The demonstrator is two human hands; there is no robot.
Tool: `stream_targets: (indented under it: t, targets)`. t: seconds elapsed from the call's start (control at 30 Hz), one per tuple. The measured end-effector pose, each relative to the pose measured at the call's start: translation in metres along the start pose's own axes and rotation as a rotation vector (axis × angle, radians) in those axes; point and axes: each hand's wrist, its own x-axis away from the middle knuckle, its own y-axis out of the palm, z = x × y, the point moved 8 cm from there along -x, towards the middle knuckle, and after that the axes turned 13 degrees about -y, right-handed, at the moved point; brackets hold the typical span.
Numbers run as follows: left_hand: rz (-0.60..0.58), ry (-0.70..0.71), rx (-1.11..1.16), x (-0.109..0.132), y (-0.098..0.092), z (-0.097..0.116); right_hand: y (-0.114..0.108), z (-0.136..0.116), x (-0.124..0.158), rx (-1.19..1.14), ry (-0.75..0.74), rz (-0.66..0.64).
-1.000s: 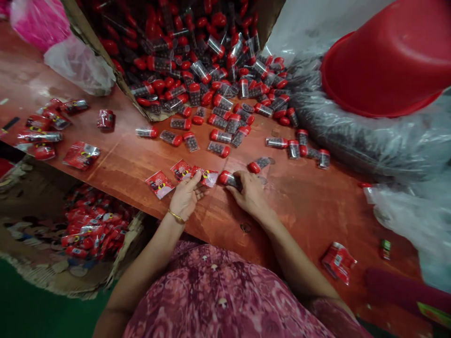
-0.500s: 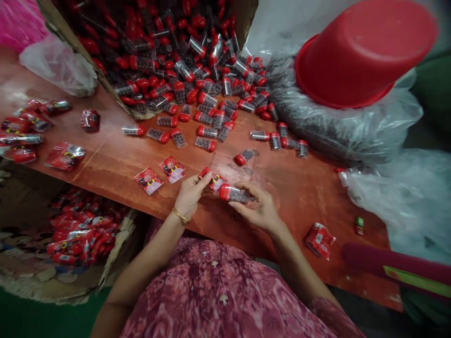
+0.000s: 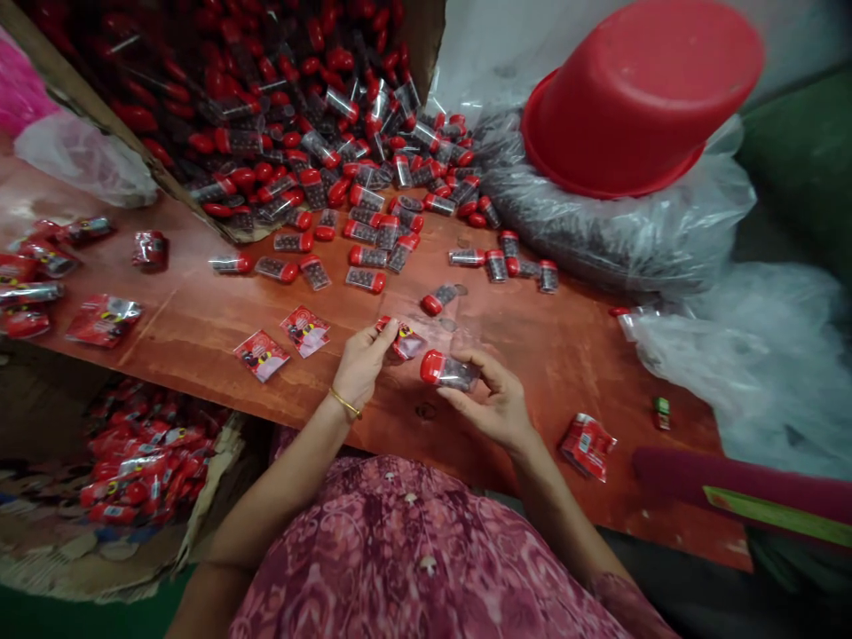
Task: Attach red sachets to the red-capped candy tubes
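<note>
My left hand [image 3: 361,364] pinches a red printed sleeve label [image 3: 408,342] between thumb and fingers, over the front part of the table. Close on its right, my right hand [image 3: 496,395] grips a clear bottle [image 3: 450,371] with a red cap and dark round pieces inside. The bottle lies sideways, its cap toward the label, with a small gap between the two. Two more flat red labels [image 3: 262,355] lie on the table left of my left hand. A single capped bottle [image 3: 439,299] rests just beyond the held label.
A cardboard box [image 3: 166,177] on its side spills many red-capped bottles [image 3: 365,280] onto the table [image 3: 512,337]. Wrapped bottles [image 3: 27,293] lie at the left; a lower carton [image 3: 213,479] holds more. A red tub [image 3: 639,106] sits on a plastic bag [image 3: 599,240] at right.
The bottle in my right hand has moved away from the label in my left hand, opening a gap. The whole view has shifted slightly, so the table's things appear further left.
</note>
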Motion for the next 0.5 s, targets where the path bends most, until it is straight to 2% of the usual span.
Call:
stream_targets:
  t: [0.1,0.2,0.33,0.5]
  targets:
    - [-0.071,0.028,-0.039,-0.002,0.015,0.0,-0.004,0.0,-0.003,0.033,-0.001,-0.041]
    - [-0.094,0.076,-0.083,-0.003,0.019,0.0,-0.005,0.001,-0.006,0.04,0.011,-0.077]
    - [-0.055,0.149,-0.11,-0.002,0.01,0.0,-0.003,-0.001,-0.008,0.079,0.0,-0.06]
    - [-0.018,0.218,-0.049,0.01,-0.006,0.001,0.015,-0.009,-0.003,0.105,-0.031,-0.028]
